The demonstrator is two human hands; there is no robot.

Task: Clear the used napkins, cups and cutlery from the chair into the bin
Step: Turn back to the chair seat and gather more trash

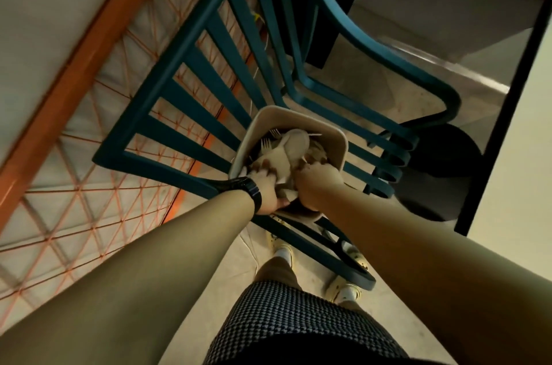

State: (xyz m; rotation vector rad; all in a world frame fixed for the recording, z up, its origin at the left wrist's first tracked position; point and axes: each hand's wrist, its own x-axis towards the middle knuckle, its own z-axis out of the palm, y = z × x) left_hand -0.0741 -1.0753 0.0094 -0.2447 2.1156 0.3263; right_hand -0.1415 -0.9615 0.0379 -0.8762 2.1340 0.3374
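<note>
**Both hands at the bin on the chair**

I look down past my arms at a beige bin [334, 137] standing on the seat of a teal slatted chair [185, 102]. Inside it lie crumpled napkins [294, 145] and white plastic forks [265, 144], prongs showing near the far left wall.

My left hand [267, 185], with a black watch [254, 190] on its wrist, is curled over the near rim, fingers closed on a wad of napkin paper that sits half inside the bin. My right hand [313, 185] is just beside it, touching the same heap, closed down into the paper at the near edge; I cannot tell exactly what it grips.

Below, a checked skirt [298, 317] and pale shoes [346, 293] stand on the concrete floor [236, 269].
</note>
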